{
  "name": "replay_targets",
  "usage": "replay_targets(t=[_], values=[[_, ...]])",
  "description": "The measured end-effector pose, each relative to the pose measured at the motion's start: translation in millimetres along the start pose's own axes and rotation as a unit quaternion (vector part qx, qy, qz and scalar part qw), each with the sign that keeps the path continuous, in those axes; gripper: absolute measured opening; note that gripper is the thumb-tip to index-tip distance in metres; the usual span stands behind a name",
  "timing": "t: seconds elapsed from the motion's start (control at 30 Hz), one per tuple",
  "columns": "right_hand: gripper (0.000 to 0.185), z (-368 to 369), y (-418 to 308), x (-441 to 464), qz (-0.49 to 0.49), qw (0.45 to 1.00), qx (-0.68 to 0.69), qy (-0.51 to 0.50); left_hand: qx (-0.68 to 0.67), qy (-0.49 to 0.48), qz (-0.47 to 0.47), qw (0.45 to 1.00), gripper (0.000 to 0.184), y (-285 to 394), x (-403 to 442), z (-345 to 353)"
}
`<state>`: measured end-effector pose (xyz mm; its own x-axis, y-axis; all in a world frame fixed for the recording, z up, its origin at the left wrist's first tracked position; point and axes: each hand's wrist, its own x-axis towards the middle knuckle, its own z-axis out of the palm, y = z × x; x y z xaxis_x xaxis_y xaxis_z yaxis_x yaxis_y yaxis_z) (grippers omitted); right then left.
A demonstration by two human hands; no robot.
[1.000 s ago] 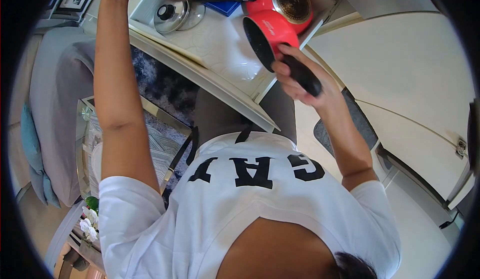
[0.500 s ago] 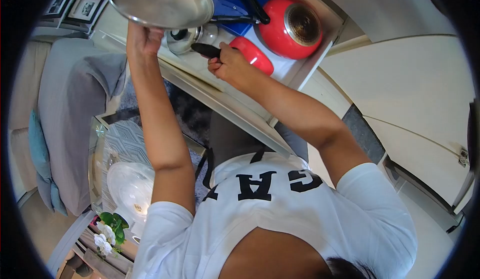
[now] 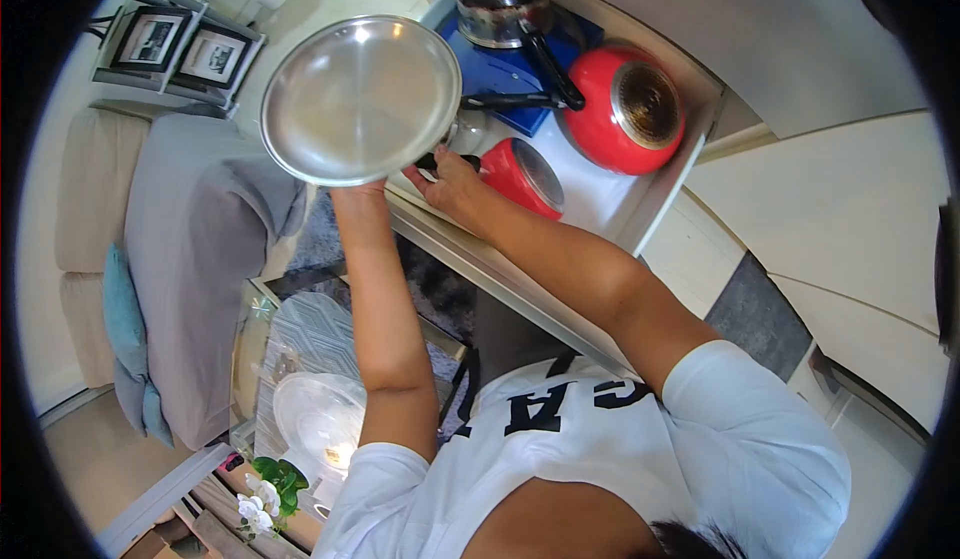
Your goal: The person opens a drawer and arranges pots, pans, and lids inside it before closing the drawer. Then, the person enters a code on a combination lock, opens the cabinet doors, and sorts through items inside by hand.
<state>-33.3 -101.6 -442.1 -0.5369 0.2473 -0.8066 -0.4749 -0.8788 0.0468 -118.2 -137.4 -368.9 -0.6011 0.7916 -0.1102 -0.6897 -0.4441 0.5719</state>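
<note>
At the open drawer (image 3: 655, 209), I've just lowered the small red pan (image 3: 508, 173) near the large red pan (image 3: 592, 109), my right grip (image 3: 455, 184) clenched on its black handle (image 3: 468, 163), while my left grip (image 3: 362, 188) holds up the steel pan (image 3: 360, 99).

In drawer (image 3: 657, 199): sm pan (image 3: 520, 175) before lg pan (image 3: 603, 109), to its L; saucepan (image 3: 498, 21) at back L.

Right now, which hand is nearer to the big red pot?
Right. The right hand grips the small red pan, which sits between it and the big red pot; the left hand is farther off, under the steel pan.
</note>
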Motion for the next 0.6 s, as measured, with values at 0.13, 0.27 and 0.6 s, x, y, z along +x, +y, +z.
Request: replay_targets(t=[0.13, 0.27, 0.6], values=[[0.036, -16.8, 19.4, 89.4, 0.0, 0.99, 0.008, -0.139, -0.004, 0.001, 0.006, 1.0, 0.047, 1.1, -5.9, -2.7], [0.039, 3.4, 24.3, 76.1, -0.063, 0.99, 0.105, 0.072, 0.01, 0.012, 0.009, 1.0, 0.047, -1.0, -11.0, -5.4], [0.031, 3.8, 36.2, 156.1, -0.09, 0.989, 0.1, 0.066, 0.03, 0.022, 0.008, 0.999, 0.046, -1.0, -10.8, -12.1]])
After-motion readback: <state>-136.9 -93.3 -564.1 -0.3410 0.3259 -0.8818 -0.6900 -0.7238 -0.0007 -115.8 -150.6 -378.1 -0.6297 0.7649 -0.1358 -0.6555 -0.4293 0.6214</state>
